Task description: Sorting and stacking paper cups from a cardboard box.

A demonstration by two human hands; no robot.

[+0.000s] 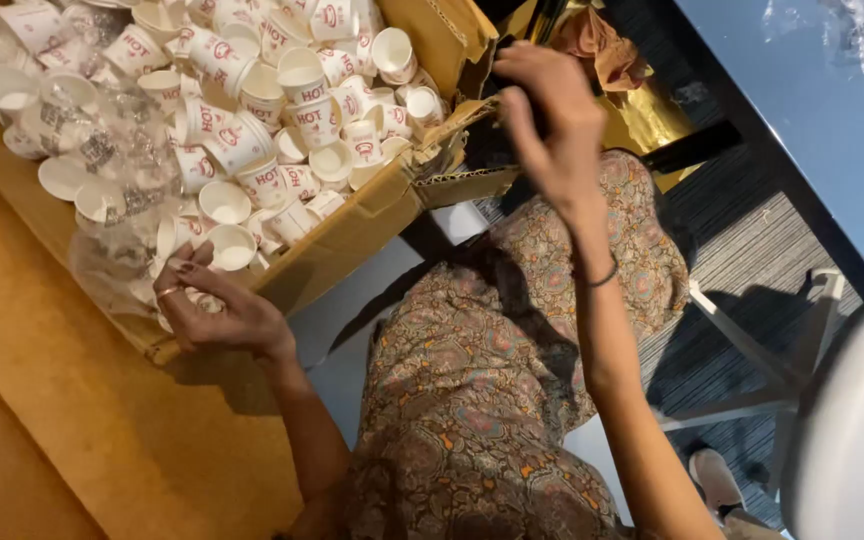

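A cardboard box lies open and is filled with several small white paper cups with red print. My left hand, with a ring on one finger, reaches into the box's near corner, and its fingers curl around paper cups there beside a clear plastic bag. My right hand is raised at the box's torn flap, fingers drawn together near the flap's edge. Whether it grips anything is hidden. A thin bracelet sits on that wrist.
The box rests on a tan surface. My lap in patterned fabric is below. Gold foil and a brown cloth lie behind the box. A dark glass tabletop, chair legs and a shoe are at right.
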